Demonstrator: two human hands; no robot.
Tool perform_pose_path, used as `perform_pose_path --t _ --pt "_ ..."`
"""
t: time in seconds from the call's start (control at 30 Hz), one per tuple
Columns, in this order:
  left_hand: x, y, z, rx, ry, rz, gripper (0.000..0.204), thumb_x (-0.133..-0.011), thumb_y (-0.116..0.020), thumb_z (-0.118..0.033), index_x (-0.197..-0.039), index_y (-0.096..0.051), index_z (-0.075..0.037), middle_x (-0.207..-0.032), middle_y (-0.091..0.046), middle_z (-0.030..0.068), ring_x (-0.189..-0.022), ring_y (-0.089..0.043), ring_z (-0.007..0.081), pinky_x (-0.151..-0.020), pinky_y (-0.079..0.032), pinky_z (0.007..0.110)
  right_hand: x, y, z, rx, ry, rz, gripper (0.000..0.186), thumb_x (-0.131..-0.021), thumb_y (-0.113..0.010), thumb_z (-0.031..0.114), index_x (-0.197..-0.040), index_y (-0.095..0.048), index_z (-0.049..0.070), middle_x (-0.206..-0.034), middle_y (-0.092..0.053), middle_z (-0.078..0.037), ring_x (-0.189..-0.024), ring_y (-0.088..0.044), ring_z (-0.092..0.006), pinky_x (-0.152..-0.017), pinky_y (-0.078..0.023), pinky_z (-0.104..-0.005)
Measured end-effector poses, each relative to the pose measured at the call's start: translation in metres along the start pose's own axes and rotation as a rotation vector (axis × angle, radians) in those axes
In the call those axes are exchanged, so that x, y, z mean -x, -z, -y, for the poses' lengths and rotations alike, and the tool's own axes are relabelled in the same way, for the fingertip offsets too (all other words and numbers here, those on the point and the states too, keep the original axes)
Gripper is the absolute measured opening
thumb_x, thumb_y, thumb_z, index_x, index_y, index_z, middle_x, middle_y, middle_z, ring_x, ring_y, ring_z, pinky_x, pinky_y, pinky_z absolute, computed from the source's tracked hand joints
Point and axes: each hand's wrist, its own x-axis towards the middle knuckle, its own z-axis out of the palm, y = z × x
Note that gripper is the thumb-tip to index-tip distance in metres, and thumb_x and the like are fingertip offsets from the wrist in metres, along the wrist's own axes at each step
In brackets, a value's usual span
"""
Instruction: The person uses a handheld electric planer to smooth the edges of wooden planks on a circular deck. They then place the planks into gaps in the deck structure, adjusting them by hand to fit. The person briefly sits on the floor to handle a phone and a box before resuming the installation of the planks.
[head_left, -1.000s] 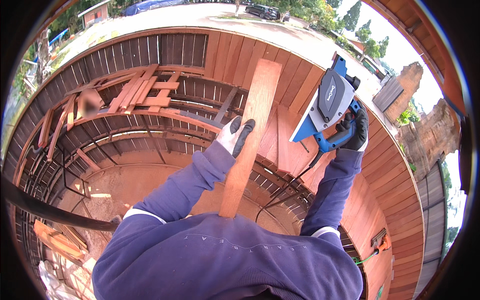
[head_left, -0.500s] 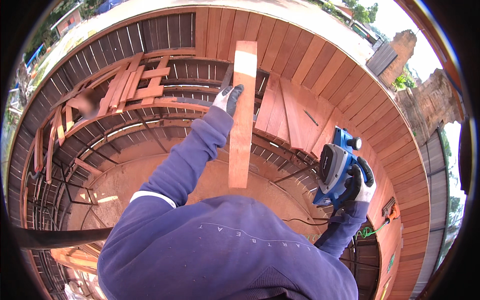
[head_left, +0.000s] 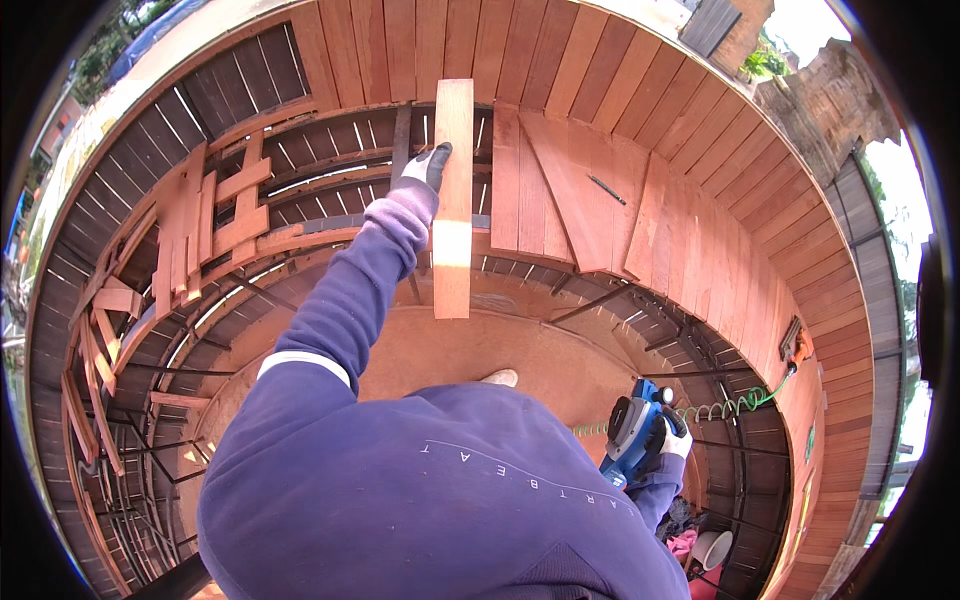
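My left hand [head_left: 428, 170], in a grey-and-white glove, is closed on the left edge of a long reddish wooden board [head_left: 454, 200]. The board is held out ahead with its length pointing away from me, and a bright patch of sunlight crosses it. Low at my right side, my gloved right hand [head_left: 674, 436] grips a blue and black electric planer [head_left: 629, 430] by its handle. Parts of the right fingers are hidden behind the tool. The planer is well apart from the board.
Curved wooden planking [head_left: 600, 80] rings me on a dark metal frame. Loose boards [head_left: 190, 225] lie at the left; a pencil [head_left: 607, 190] rests on boards ahead right. An orange-handled air tool [head_left: 797, 345] with a green coiled hose [head_left: 750, 400] sits right. A white bucket [head_left: 712, 549] stands lower right.
My view has turned rightward. The planer has been lowered toward my right side. The board remains in my left hand, further along the ring, and the sunlight patch has slid down it.
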Motion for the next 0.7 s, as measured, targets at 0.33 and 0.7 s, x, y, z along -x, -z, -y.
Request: perform_pose_path --t 0.33,0.7 --pt "-0.111 -0.039 0.084 -0.454 -0.02 0.038 0.066 -0.096 -0.038 -0.058 -0.118 -0.064 -0.002 -0.122 -0.062 0.0232 -0.119 -0.053 0.0401 -0.101 -0.041 0.042 -0.038 0.016 -0.157 0.24 -0.015 -0.033 0.038 -0.08 -0.074 0.004 -0.117 -0.066 0.003 -0.098 -0.07 -0.01 -0.073 -0.066 -0.0208 -0.065 -0.055 -0.0358" --pt "-0.136 -0.065 0.107 -0.287 0.029 0.022 0.06 -0.095 -0.048 -0.054 -0.106 -0.065 0.003 -0.102 -0.065 0.0258 -0.1 -0.059 0.0412 -0.087 -0.044 0.043 0.009 0.012 -0.237 0.785 0.363 0.082 0.04 -0.085 -0.067 0.013 -0.125 -0.062 0.009 -0.105 -0.07 -0.013 -0.097 -0.067 -0.0233 -0.086 -0.053 -0.0307"
